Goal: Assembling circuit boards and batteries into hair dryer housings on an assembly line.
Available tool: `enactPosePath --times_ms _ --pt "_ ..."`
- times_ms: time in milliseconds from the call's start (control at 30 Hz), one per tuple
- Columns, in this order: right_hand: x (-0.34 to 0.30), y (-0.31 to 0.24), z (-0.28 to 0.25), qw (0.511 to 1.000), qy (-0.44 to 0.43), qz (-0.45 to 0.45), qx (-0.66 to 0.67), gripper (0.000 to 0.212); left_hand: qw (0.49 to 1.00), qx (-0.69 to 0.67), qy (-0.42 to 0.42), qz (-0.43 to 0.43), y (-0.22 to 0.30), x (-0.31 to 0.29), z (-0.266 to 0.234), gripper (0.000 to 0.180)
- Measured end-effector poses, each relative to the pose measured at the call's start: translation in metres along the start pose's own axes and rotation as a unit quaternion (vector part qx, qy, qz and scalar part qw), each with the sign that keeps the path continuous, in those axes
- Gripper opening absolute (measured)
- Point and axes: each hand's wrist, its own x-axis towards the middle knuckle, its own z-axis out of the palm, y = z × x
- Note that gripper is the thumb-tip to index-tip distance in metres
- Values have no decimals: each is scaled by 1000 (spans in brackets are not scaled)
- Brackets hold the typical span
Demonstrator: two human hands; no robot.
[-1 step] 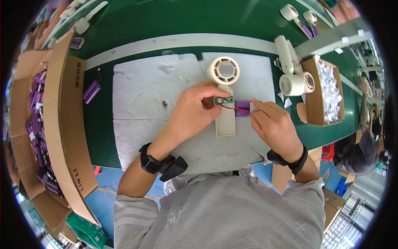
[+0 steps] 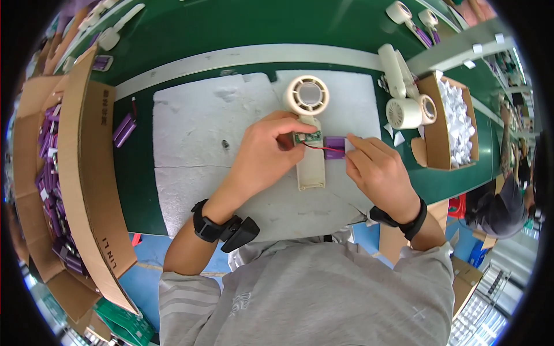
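Note:
A cream handheld fan lies on white foam with its round head away from me and its handle opened. My left hand is closed, thumb and fingers pinching a small green circuit board over the handle. Thin red and dark wires run from the board to a purple battery pack just right of the handle. My right hand is closed in a pinch at the pack's right end, where a small white piece shows; the fingertips partly hide it.
The foam sheet lies on a green table. At left stands a carton of purple battery packs, with one loose pack beside it. A box of white pieces and more fan bodies stand at right.
The whole view has shifted slightly, so everything sits a little up and left. Both hands keep the same hold on the board and battery pack.

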Motion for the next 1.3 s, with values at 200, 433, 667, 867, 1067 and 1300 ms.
enactPosePath --times_ms 200,433,667,867,1067,1300 --pt "0 2 7 999 36 32 24 8 1000 7 25 -13 -2 0 5 30" --pt "-16 45 -25 931 158 282 172 11 999 5 38 -11 -1 -2 7 29" --pt "-20 72 -57 859 335 382 -67 32 999 9 47 -6 -4 -1 6 29" --pt "17 14 9 990 11 36 138 53 999 -2 51 6 -8 -1 5 30" --pt "30 29 3 942 -203 10 268 61 997 31 64 26 -7 2 -5 29" --pt "23 26 9 522 -241 165 801 82 983 152 48 96 -3 6 -13 28"
